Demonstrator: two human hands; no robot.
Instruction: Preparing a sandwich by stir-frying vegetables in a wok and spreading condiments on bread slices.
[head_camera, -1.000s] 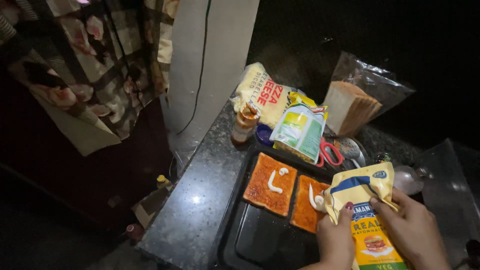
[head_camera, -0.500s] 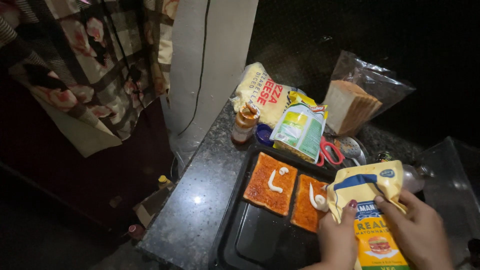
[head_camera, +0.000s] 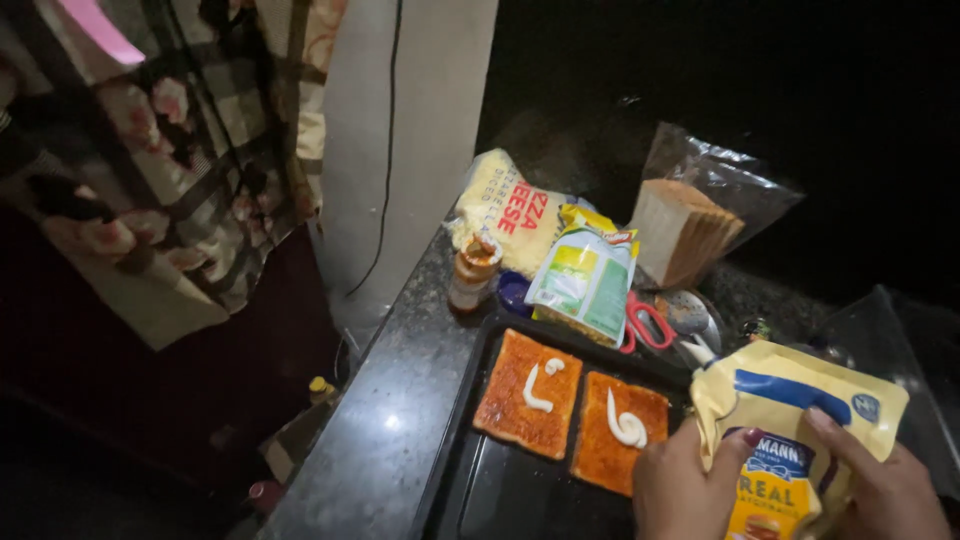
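Left hand: your left hand sits at 5 o'clock in the view, fingers pressed around the lower left side of the mayonnaise pouch, thumb on its front.
Right hand: your right hand sits at the lower right corner, fingers curled over the pouch's right edge; both hands pinch the pouch between them.
Pouch: yellow with a blue band, held tilted, its white nozzle pointing toward 10 o'clock, just above the tray's right end.
Tray: the dark baking tray lies on the counter at 6 o'clock, just left of your hands.
Near slice: a sauced bread slice lies in the tray, touching your left hand's side, with a white curl of mayonnaise on top.
Far slice: a second sauced slice lies just beside it toward 9 o'clock, with a white streak and a dab.
Counter: speckled dark stone, its edge running along the tray's left side.
Scissors: red-handled scissors lie just beyond the tray at 1 o'clock.
Packets: a green and yellow packet leans beside a small brown bottle; behind them lies a shredded cheese bag.
Bread: a clear bag of sliced bread stands farthest, at 1 o'clock.
Backdrop: a white pillar and a checked floral curtain at 10 o'clock.
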